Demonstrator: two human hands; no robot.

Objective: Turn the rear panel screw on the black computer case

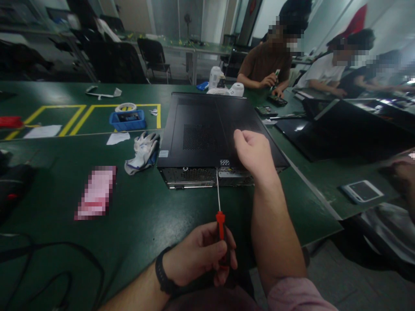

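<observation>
Sitting between left fingers (216,249), the screwdriver (221,225) points at the case (201,113).

Slim red-and-black metal-shafted screwdriver (221,222): grip partly hidden by fingers of L hand (198,254), tip too small to tell vs. near edge of black metal computer case (202,113); curled fingertips of R hand (254,153) hidden, can't tell if holding anything. Small white rectangular label (164,153) on case: print too small to read; flat pink oblong (96,192) pixelated; long black cable (65,245) & bulky dark obj. w/ red spot (16,183) cut off at L edge of view.
</observation>
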